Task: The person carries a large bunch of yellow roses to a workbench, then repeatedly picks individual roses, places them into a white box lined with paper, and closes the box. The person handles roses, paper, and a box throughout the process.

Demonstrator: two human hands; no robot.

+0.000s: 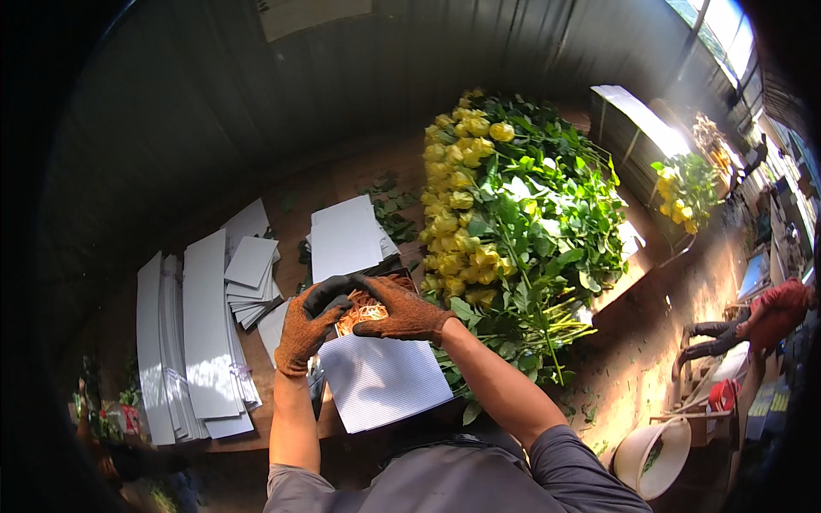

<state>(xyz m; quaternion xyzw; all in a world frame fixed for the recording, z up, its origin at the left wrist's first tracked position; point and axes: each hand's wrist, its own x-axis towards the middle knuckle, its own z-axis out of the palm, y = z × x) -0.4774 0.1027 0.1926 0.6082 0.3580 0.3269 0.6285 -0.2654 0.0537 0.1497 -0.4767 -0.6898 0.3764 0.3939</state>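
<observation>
My left hand (306,324) and my right hand (404,309), both in orange-brown knit gloves with dark fingers, meet over a box of orange rubber bands or similar thin strands (365,313). Their fingers are curved towards each other; whether anything is between them cannot be made out. Just in front of me, below the hands, lies a corrugated white cardboard sheet (386,381). A stack of white cardboard sheets (346,236) sits beyond the hands. To the right is a large pile of yellow roses (458,211) with green leafy stems (545,224).
Several long white cardboard strips (208,327) and a fanned stack of small white cards (252,263) lie on the wooden table (256,439) at left. A dark wall rises behind. At right are another rose bunch (680,199), a white tub (653,456) and a person in red (776,314).
</observation>
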